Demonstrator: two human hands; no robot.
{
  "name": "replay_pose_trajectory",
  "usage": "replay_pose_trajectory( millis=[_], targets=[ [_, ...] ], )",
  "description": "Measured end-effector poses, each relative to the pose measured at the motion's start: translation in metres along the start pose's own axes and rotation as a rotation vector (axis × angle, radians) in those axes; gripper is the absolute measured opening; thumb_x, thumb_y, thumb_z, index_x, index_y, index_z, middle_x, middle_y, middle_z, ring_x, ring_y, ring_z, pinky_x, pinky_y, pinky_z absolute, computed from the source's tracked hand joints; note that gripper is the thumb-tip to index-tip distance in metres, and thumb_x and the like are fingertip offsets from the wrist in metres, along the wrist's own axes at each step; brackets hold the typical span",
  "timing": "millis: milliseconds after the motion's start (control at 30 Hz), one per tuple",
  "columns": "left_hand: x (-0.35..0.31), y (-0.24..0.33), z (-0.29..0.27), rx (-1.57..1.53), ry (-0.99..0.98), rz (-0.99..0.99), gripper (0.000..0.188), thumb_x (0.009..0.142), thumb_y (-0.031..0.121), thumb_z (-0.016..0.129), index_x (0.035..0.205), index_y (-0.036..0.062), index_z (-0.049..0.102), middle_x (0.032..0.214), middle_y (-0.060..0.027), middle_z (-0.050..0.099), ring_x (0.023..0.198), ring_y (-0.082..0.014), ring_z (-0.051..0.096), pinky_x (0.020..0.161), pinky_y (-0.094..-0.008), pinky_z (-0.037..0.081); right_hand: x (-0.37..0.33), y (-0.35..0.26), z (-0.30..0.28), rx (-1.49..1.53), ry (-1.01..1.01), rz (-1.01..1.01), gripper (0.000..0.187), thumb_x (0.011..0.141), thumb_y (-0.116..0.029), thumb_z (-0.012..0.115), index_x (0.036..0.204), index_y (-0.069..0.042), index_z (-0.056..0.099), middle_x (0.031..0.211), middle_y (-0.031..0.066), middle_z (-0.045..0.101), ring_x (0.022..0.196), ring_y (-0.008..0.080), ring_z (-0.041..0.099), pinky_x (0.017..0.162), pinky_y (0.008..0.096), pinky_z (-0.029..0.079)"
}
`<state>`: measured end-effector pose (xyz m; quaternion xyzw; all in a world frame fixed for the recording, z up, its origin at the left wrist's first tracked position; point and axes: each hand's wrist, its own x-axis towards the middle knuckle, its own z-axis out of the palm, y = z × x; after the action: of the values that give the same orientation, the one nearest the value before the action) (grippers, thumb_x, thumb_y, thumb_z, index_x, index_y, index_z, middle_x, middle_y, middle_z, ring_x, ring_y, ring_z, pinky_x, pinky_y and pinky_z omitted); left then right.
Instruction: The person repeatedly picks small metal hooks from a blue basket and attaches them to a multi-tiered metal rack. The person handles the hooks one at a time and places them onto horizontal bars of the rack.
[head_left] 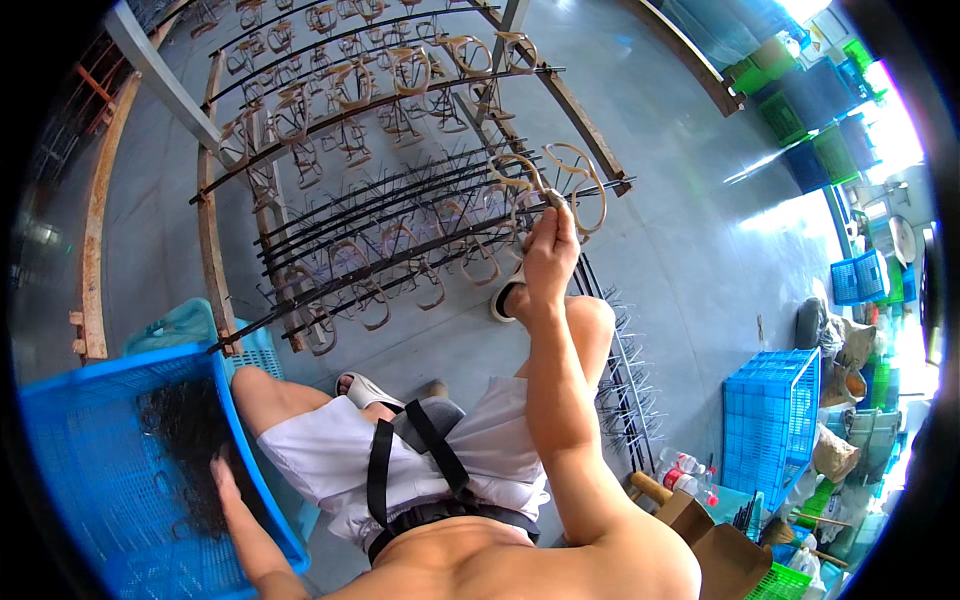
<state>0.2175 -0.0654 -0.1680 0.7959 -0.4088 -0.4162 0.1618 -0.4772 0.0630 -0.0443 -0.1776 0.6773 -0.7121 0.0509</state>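
Note:
My right hand [551, 248] is raised at the right end of a rack bar. Its fingers are pinched at the joint of a beige looped frame [590, 208], whose thin curved loops spread to both sides. Whether the frame also rests on a hook cannot be made out. My left hand [226, 482] reaches down into a blue plastic crate [75, 440] on my left. Its fingers meet a tangled pile of thin dark wire pieces [185, 440] and are partly hidden, so their grip is unclear.
Ahead stands a rack with black hooked bars [340, 285], hung with several similar beige loops [352, 85]. Spare hooked bars [625, 400] lie right of my knee. Farther right are another blue crate [765, 425], plastic bottles [690, 480] and a cardboard box [725, 560].

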Motion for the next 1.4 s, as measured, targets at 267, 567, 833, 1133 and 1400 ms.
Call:
replay_pose_trajectory(
  millis=[267, 567, 833, 1133, 1400],
  targets=[
    [-0.081, 0.11, 0.001, -0.842, -0.115, 0.257, 0.023, 0.088, 0.021, 0.059, 0.106, 0.0077, 0.054, 0.097, -0.0065, 0.059, 0.083, -0.0157, 0.056, 0.081, -0.0353, 0.048, -0.078, -0.06, 0.036, -0.616, 0.159, -0.518, 0.029, 0.085, -0.007, 0.057, 0.112, 0.002, 0.05, 0.106, 0.0191, 0.043, 0.097, 0.0311, 0.044, 0.085, 0.0402, 0.036],
    [-0.224, 0.191, 0.119, -1.149, -0.403, 0.482, 0.015, 0.087, 0.012, 0.061, 0.097, 0.0011, 0.063, 0.097, -0.0082, 0.065, 0.092, -0.0125, 0.06, 0.084, -0.0248, 0.046, -0.289, -0.053, 0.129, 0.08, -1.033, -0.089, 0.028, 0.09, -0.013, 0.052, 0.113, 0.004, 0.049, 0.108, 0.0188, 0.047, 0.095, 0.0306, 0.049, 0.086, 0.037, 0.04],
    [-0.127, 0.146, 0.101, -0.924, -0.319, 0.334, 0.036, 0.09, 0.035, 0.049, 0.098, 0.0035, 0.064, 0.09, -0.0077, 0.065, 0.084, -0.0145, 0.058, 0.074, -0.0283, 0.045, -0.253, -0.041, 0.116, 0.032, -0.982, 0.027, 0.023, 0.096, -0.016, 0.045, 0.097, 0.005, 0.054, 0.065, 0.0043, 0.056, 0.056, 0.0091, 0.053, 0.053, 0.0222, 0.044],
    [0.114, -0.061, -0.034, 0.661, 0.515, -0.153, 0.099, 0.063, 0.048, 0.074, 0.14, 0.0133, 0.023, 0.14, -0.0149, 0.033, 0.127, -0.0376, 0.033, 0.103, -0.0521, 0.028, -0.055, -0.083, 0.027, 0.082, 0.094, -0.19, 0.026, 0.097, -0.026, 0.044, 0.114, -0.007, 0.051, 0.062, -0.0034, 0.042, 0.046, 0.0035, 0.035, 0.038, 0.0173, 0.027],
    [0.053, 0.015, -0.022, 0.292, 0.629, 0.171, 0.067, 0.07, 0.023, 0.069, 0.127, 0.0086, 0.036, 0.118, -0.0221, 0.049, 0.111, -0.0385, 0.047, 0.094, -0.0413, 0.037, -0.052, -0.055, 0.039, 0.06, -0.027, -0.075, 0.017, 0.096, -0.019, 0.046, 0.102, -0.004, 0.052, 0.057, -0.0006, 0.047, 0.04, 0.0057, 0.043, 0.033, 0.02, 0.032]
  ],
)
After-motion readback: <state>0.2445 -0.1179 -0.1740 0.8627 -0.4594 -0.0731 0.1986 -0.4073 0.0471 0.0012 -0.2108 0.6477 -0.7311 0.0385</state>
